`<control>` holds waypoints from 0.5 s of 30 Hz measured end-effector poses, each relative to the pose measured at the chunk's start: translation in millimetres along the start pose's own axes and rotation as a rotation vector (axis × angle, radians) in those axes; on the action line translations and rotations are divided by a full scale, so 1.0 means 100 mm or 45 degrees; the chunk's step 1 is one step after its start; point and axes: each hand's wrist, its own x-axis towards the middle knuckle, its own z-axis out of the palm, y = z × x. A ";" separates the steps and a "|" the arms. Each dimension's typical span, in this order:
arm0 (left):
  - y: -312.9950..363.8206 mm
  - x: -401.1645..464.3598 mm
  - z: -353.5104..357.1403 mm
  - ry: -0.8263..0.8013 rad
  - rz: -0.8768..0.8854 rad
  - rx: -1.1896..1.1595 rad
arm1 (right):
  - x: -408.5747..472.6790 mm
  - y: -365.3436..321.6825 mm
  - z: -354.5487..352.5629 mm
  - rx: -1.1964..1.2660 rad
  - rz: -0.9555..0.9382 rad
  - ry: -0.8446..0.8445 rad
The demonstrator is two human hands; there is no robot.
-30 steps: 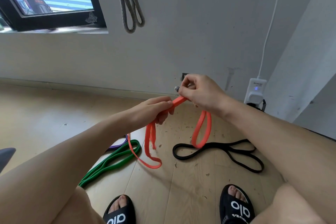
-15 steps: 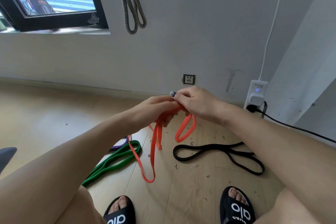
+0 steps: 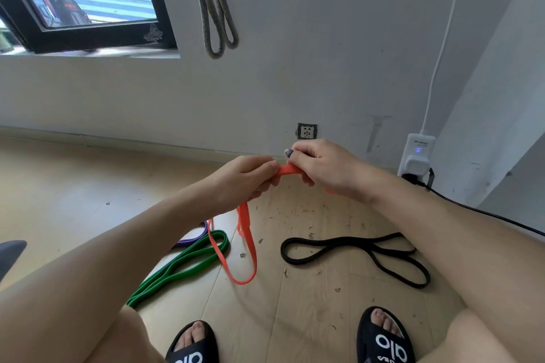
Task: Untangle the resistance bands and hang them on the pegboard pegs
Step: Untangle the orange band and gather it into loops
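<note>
While hands grip orange band (image 3: 247, 242), black band (image 3: 354, 247) (floor) lies near.

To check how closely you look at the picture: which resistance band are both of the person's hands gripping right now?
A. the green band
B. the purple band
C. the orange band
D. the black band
C: the left hand and right hand both grip the orange band, whose loops hang toward the floor, while the green band, black band and purple band lie on the floor.
</note>
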 end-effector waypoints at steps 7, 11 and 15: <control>0.04 -0.04 0.02 -0.021 0.007 -0.159 | 0.03 0.00 -0.02 -0.018 -0.064 0.067; -0.01 -0.07 -0.06 -0.004 -0.033 0.028 | -0.01 0.12 -0.18 -0.098 0.004 0.149; 0.01 -0.06 -0.02 -0.022 -0.040 0.074 | 0.00 0.12 -0.10 0.002 0.118 0.084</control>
